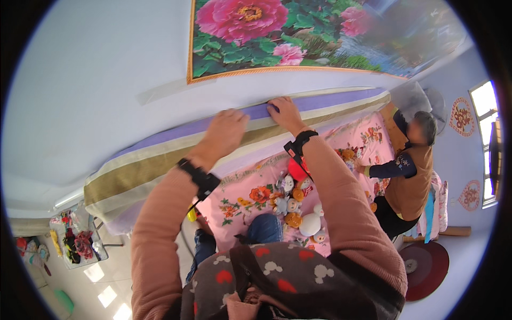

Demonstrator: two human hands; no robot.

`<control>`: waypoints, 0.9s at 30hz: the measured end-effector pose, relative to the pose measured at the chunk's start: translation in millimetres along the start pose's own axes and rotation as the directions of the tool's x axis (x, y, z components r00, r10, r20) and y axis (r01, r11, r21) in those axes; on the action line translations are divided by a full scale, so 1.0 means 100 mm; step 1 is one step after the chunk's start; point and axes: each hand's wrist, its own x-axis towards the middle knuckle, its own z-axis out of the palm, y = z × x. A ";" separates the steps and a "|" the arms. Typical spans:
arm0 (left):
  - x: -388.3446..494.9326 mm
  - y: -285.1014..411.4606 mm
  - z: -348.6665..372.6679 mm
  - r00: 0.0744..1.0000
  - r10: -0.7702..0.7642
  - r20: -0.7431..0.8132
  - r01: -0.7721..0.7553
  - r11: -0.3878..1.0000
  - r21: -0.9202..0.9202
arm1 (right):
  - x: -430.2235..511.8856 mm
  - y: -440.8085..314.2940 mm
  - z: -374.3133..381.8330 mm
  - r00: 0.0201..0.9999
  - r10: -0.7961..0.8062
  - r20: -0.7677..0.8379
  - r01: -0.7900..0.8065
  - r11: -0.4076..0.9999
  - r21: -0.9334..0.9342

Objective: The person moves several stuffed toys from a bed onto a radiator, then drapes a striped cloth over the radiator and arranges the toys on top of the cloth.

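Note:
A long cover with purple, cream and olive-brown stripes (pixel 160 160) lies over the back of a sofa or bench against the wall. Both of my hands rest at its upper edge. My left hand (pixel 226 134) is on the purple and cream stripes, knuckles up, its fingertips hidden from view. To the right, my right hand (pixel 286 114) has its fingers bent over the top edge, thumb on the purple stripe; whether it pinches the cloth is unclear. Below spreads a pink flowered cloth (pixel 236 200) with several plush toys (pixel 294 204) on it. One knee in jeans (pixel 265 228) presses on this cloth.
A framed peony picture (pixel 256 70) hangs above. At the right, a person in a brown vest (pixel 412 180) reaches toward the toys, near a fan (pixel 436 108). A dark red round table top (pixel 426 272) is at lower right. A small table with cloth items (pixel 100 250) stands at the left.

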 end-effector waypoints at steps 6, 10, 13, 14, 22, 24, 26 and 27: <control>0.73 0.20 0.60 0.993 -0.109 -0.054 0.100 0.984 -0.149 | -0.08 0.40 -0.28 0.973 0.223 0.053 -0.229 0.951 0.205; 0.75 0.24 0.77 0.980 -0.164 -0.115 0.152 0.982 -0.108 | -0.11 0.74 -0.33 0.998 0.056 -0.015 -0.057 0.991 -0.118; 0.81 0.27 0.79 0.977 -0.199 -0.075 0.199 0.980 -0.014 | -0.16 1.02 -0.32 0.985 0.139 -0.100 -0.147 0.985 -0.086; 0.83 0.26 0.78 0.978 -0.198 -0.072 0.199 0.980 0.015 | -0.17 1.13 -0.34 0.973 0.184 -0.142 -0.193 0.980 -0.053; 0.91 0.40 0.68 0.974 -0.221 0.045 0.214 0.969 0.123 | -0.01 1.64 -0.57 0.958 0.254 0.131 -0.219 0.947 -0.235; 0.95 0.41 0.62 0.962 -0.245 0.121 0.230 0.964 0.132 | -0.03 1.62 -0.59 0.958 0.246 0.151 -0.214 0.956 -0.200; 0.97 0.43 0.60 0.960 -0.248 0.131 0.226 0.961 0.162 | -0.17 1.59 -0.61 0.974 0.224 -0.013 -0.224 0.966 -0.126; 0.96 0.43 0.60 0.958 -0.250 0.142 0.224 0.958 0.177 | -0.26 1.58 -0.62 0.968 0.238 -0.073 -0.245 0.965 -0.097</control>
